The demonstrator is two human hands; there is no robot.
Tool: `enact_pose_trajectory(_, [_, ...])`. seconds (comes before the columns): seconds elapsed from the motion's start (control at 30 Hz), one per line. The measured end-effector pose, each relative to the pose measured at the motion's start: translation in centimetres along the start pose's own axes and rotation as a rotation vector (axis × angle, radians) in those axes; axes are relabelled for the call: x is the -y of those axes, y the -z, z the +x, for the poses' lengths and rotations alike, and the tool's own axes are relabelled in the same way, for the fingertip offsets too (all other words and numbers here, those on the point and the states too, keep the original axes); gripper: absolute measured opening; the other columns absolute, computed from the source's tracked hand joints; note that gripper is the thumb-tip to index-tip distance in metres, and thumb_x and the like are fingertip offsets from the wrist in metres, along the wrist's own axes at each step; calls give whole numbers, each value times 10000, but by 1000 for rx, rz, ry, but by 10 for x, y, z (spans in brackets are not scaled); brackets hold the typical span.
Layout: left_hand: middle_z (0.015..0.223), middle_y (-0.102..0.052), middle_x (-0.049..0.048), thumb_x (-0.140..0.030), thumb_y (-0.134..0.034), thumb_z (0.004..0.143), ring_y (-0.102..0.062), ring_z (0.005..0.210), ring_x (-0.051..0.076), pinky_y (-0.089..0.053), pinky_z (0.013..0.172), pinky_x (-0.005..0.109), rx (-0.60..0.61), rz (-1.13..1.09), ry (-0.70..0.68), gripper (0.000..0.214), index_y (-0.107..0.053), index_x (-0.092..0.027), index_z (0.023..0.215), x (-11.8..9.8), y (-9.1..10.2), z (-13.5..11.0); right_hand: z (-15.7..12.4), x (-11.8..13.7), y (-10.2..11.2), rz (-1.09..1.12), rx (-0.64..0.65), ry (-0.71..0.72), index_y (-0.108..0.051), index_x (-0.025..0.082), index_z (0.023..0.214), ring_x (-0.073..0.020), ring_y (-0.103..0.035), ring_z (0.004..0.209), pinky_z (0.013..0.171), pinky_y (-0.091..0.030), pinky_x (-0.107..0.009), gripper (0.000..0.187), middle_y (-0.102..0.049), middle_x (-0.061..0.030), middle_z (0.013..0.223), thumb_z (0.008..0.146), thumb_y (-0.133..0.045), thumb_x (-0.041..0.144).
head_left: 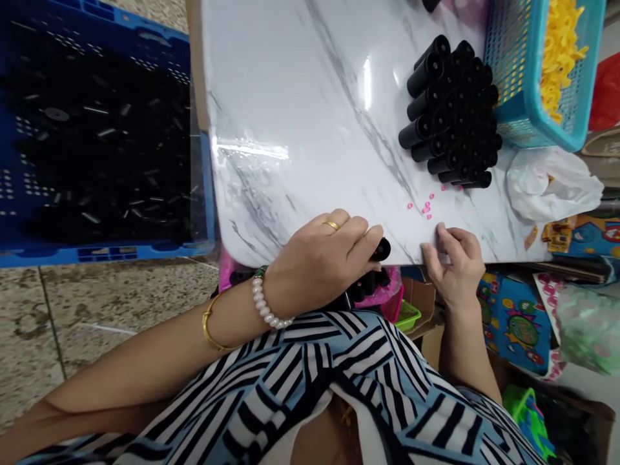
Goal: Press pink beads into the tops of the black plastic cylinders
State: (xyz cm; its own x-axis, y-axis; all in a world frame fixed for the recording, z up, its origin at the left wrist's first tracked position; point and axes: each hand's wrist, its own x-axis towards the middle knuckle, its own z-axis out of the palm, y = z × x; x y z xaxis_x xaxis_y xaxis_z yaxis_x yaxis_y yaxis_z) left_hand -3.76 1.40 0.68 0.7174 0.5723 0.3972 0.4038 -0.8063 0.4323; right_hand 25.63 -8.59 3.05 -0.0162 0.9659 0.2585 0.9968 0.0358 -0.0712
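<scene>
Our left hand (pixel 329 258) has its grip clenched around a black tube (pixel 382 248) at the near edge of the desk (pixel 300 97). The tube looks like light, stiff, smooth plastic, best taken around its middle. Our right hand (pixel 455 261) sits curled at the edge beside tiny pink beads (pixel 426 206); we cannot make out whether its grip pinches one. A teal basket (pixel 513 64) holds yellow parts (pixel 559 51), and a blue crate (pixel 97 255) holds dark pieces. Stacked tubes (pixel 453 123) lie on the desk.

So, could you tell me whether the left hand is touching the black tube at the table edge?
Touching. The head view shows the left hand gripping the tube, fingers closed over it.
</scene>
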Motion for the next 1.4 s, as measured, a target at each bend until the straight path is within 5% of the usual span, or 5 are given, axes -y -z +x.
enact_pose_trajectory(0.13, [1094, -696, 115, -372, -507, 1048, -617, 897, 220, -555, 787, 376, 20, -26, -38, 372, -587, -116, 1307, 0, 0, -2, -7, 8, 2, 103, 72, 8, -607, 187, 1359, -323, -620, 1124, 921, -575, -492, 688, -635, -174, 1218, 771, -844, 452])
enact_pose_trajectory(0.33, [1063, -734, 109, -295, -597, 986, -665, 891, 234, -570, 788, 385, -165, 40, 81, 328, -594, -121, 1264, -2, -6, -7, -6, 1, 1, 190, -31, -188, -629, 210, 1229, -182, -647, 799, 793, -595, -391, 342, -673, -94, 1098, 918, -681, 344])
enact_pose_trajectory(0.67, [1050, -725, 118, -312, -633, 963, -647, 901, 254, -566, 759, 393, -187, 45, 142, 327, -608, -120, 1226, -3, -7, -6, 22, 2, -18, 63, -73, -99, -733, 247, 1225, -161, -625, 734, 679, -568, -335, 301, -687, -96, 1072, 946, -646, 319])
enact_pose_trajectory(0.97, [1010, -722, 107, -337, -597, 991, -650, 901, 241, -559, 770, 378, -172, 33, 204, 314, -636, -107, 1203, -5, -4, -5, 1, 19, -9, -113, -42, 117, -659, 248, 1350, -264, -675, 991, 899, -578, -421, 451, -734, -120, 1154, 902, -704, 266])
enact_pose_trajectory(1.4, [1050, -722, 57, -300, -633, 941, -677, 984, 204, -562, 899, 358, -295, -317, 343, 281, -664, -178, 1193, 0, 3, -3, 4, 72, -18, 349, -212, 117, -736, 249, 1183, -215, -726, 893, 792, -619, -378, 338, -753, -72, 1016, 872, -709, 117])
